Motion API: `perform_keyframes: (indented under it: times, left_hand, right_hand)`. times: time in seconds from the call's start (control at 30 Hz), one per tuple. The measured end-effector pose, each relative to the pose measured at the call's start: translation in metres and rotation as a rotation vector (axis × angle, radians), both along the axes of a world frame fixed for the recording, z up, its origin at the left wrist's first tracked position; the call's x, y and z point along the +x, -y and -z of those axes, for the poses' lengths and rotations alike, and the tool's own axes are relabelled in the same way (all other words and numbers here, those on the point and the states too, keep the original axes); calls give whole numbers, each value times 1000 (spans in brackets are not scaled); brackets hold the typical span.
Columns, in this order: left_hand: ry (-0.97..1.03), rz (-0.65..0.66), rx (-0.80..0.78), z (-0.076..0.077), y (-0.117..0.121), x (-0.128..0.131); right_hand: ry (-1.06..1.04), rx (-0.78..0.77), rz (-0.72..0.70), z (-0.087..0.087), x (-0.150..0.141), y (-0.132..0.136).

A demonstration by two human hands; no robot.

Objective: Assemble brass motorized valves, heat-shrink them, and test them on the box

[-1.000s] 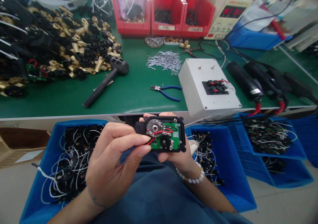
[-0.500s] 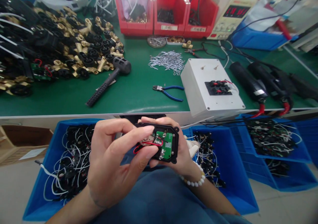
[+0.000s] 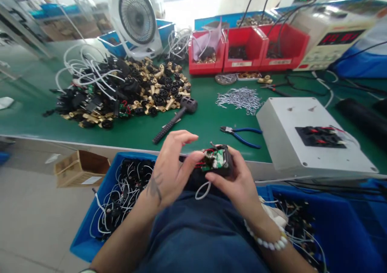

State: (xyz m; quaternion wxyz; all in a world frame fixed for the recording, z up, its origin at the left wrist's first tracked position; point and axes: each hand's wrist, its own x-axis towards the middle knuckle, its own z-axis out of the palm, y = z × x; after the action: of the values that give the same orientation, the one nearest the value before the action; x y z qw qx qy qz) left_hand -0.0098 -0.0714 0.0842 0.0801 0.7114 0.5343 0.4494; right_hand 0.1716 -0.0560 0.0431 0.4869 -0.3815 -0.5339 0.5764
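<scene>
My right hand grips a small black plastic housing from its right side, thumb in front. Inside the housing a green circuit board faces up, with red wires at its left side. A white cable loop hangs below it. My left hand is open at the housing's left. Its index finger is raised and apart from the thumb, whose tip is beside the red wires; whether it touches them I cannot tell. On the bench ahead lie blue-handled cutters and a black mallet.
Brass fittings and black parts are heaped at the left, before a white fan. Metal clips lie near red bins. A grey switch box stands right. Blue crates flank my lap below the bench edge.
The view has swung up and left. My left finger and thumb have parted and moved off the board. The housing has tilted in my right hand, and a white cable loop now shows.
</scene>
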Motion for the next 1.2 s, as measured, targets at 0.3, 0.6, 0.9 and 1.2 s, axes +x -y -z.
perform_keyframes:
  times: [0.3, 0.6, 0.9, 1.2]
  left_hand:
    - [-185, -597, -262, 41, -112, -113]
    - [-183, -592, -304, 52, -110, -125]
    - [85, 176, -100, 6, -15, -53]
    - [317, 393, -150, 2, 16, 8]
  right_hand:
    - [-4, -196, 117, 19, -19, -58]
    - [85, -77, 189, 21, -9, -31]
    - [-257, -187, -382, 2, 1, 2]
    - [-384, -228, -385, -4, 22, 15]
